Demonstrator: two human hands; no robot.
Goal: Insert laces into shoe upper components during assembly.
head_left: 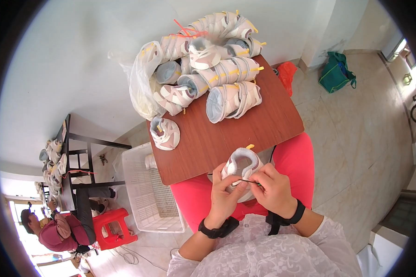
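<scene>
White shoe upper (236,159): steadying with left hand (224,195), pinching thin dark tool (250,181) in right hand (275,190); likely lacing, needs steady pull next.

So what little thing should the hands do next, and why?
Perhaps the right hand should gently guide the thin dark tool into the pale sneaker upper: its fingers pinch the tool just over the front of the opening, while the left hand holds the side.
</scene>
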